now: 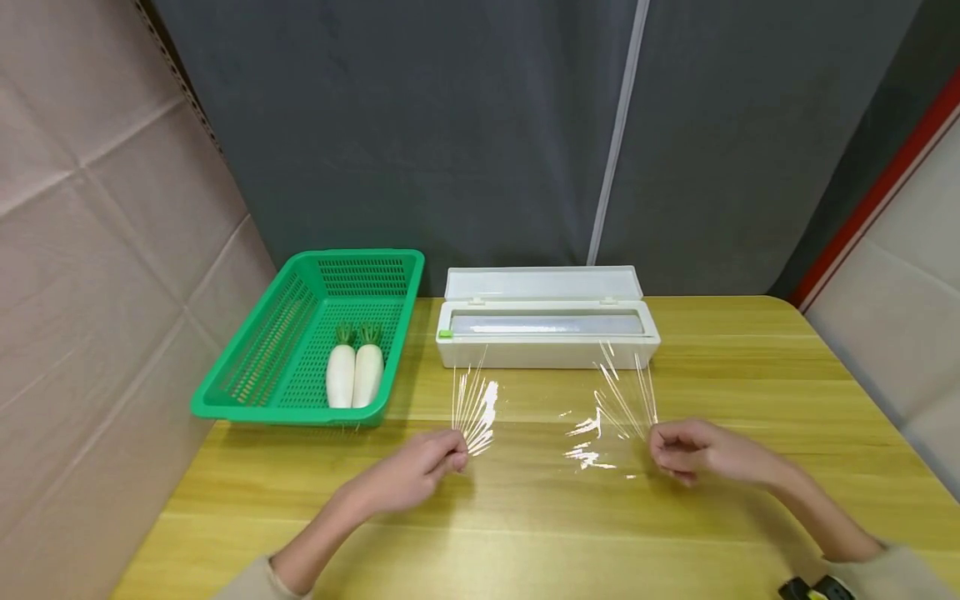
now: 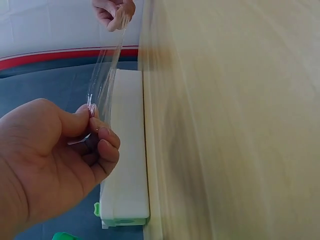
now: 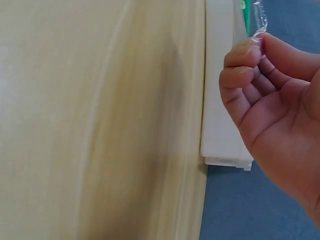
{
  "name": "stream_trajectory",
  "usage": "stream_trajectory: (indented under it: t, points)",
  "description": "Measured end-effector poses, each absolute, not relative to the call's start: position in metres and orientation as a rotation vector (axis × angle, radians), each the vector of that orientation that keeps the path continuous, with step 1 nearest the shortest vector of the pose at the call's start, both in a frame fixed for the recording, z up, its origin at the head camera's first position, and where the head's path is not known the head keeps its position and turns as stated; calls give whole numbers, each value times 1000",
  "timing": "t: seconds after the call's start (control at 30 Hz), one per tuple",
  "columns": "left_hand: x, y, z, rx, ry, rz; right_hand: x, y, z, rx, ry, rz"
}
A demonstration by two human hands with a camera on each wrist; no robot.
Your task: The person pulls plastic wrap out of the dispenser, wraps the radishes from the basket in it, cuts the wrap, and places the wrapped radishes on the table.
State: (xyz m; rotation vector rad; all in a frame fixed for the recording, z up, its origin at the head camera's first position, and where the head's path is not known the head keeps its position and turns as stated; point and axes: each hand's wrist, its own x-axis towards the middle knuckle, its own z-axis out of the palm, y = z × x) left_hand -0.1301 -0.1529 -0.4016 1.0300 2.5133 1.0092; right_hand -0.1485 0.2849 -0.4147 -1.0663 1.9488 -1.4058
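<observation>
A sheet of clear plastic wrap (image 1: 525, 425) stretches from a white wrap dispenser box (image 1: 547, 354) toward the near side of the table. My left hand (image 1: 420, 471) pinches its near left corner between thumb and fingers, and creases fan out from the grip. At the near right corner my right hand (image 1: 708, 454) pinches the wrap the same way. The box's lid (image 1: 543, 283) stands raised at the back, and a roll (image 1: 547, 325) shows inside. Both pinches also appear in the wrist views, at the left hand (image 2: 65, 145) and the right hand (image 3: 272, 95).
Left of the box stands a green plastic basket (image 1: 300, 412) with two white radishes (image 1: 354, 375) in it. A green slider (image 1: 446, 333) sits at the box's left end. Behind the wooden table (image 1: 570, 550) hangs a dark grey curtain (image 1: 420, 125).
</observation>
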Motion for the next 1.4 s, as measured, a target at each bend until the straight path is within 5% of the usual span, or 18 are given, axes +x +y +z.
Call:
stream_trajectory:
  t: [1.4]
  points:
    - [-147, -135, -426, 861, 2783, 644, -156, 265, -432, -793, 2410, -1094]
